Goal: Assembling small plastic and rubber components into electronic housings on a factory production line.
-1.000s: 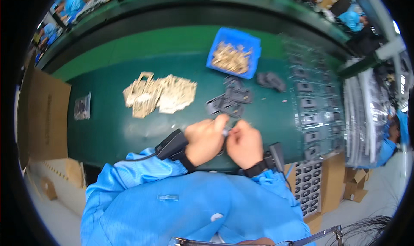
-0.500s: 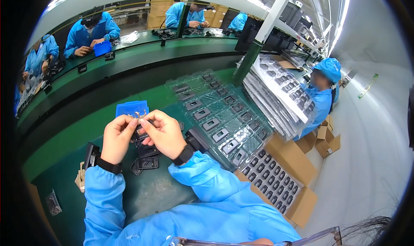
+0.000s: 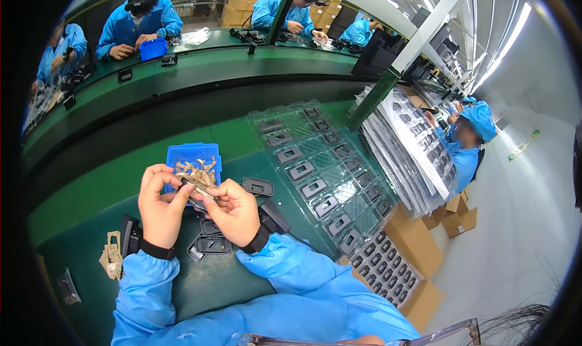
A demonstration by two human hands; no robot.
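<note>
Small dark part [image 3: 199, 191], apparently pinched between left hand [image 3: 160, 209], right hand [image 3: 236, 212] grips

A long green surface [image 3: 91, 188] curved through the room, with a second green line [image 3: 200, 61] running behind it where people in blue coats [image 3: 142, 22] sat working. Stacks of clear moulded trays [image 3: 406, 146] and brown cardboard boxes [image 3: 424, 237] stood to the right on a pale grey floor [image 3: 521, 225]. Strip lights [image 3: 503, 43] glared from the ceiling beside a white post [image 3: 436, 19].
</note>
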